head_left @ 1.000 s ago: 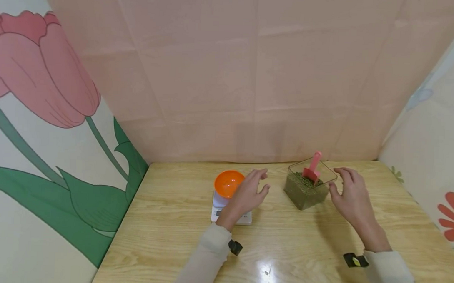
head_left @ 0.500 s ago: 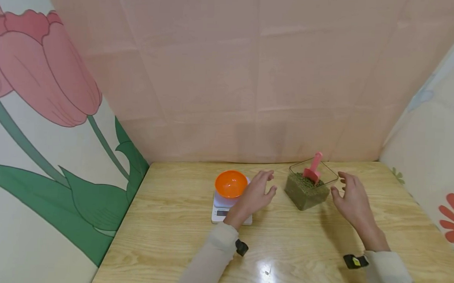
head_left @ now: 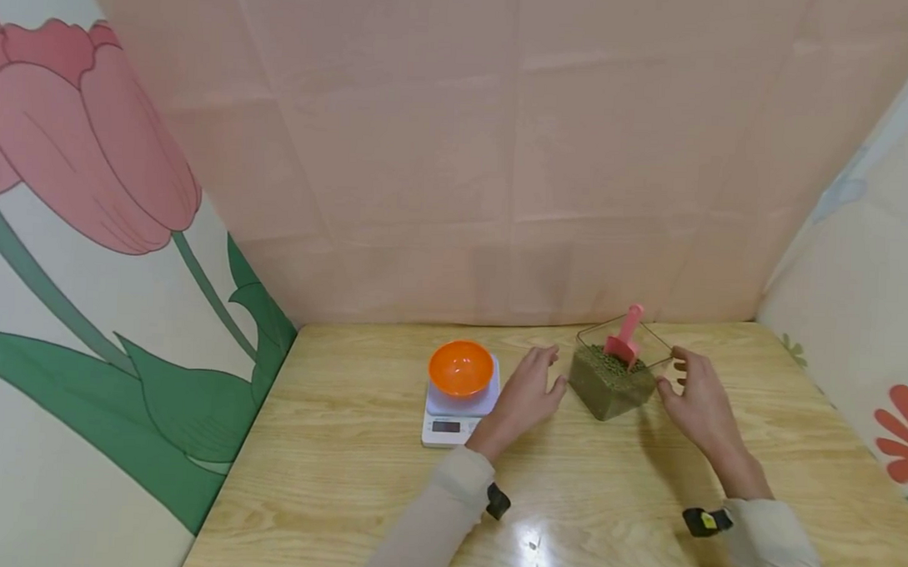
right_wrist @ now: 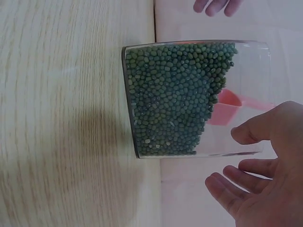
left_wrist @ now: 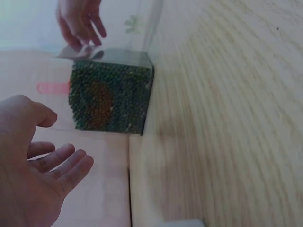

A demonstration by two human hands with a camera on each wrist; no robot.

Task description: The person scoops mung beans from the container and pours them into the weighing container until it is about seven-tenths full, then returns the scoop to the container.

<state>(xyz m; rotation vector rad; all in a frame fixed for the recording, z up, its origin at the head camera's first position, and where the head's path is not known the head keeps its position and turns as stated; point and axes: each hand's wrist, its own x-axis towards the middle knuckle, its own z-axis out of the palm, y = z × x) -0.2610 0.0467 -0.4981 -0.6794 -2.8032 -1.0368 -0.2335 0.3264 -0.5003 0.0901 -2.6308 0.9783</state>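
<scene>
A clear square container [head_left: 608, 393] of green mung beans [right_wrist: 165, 94] stands toward the back right of the table. A pink scoop [head_left: 623, 344] is stuck in the beans, its handle rising above the rim. My right hand [head_left: 701, 401] is at the container's right corner, thumb and fingers spread beside the rim; whether they touch it I cannot tell. Left of the container, my left hand [head_left: 521, 403] reaches toward it with relaxed fingers and a gap between. An orange bowl [head_left: 461, 369] sits on a white kitchen scale [head_left: 445, 429], left of that hand.
The wooden table [head_left: 343, 463] meets a pink sheet-covered wall [head_left: 397, 190] at the back. A tulip-printed panel [head_left: 87, 246] borders the left side, and a flower-printed panel [head_left: 858, 331] the right.
My left hand has moved right, away from the bowl and scale and closer to the container. The right hand stays by the container's corner with only slight movement.
</scene>
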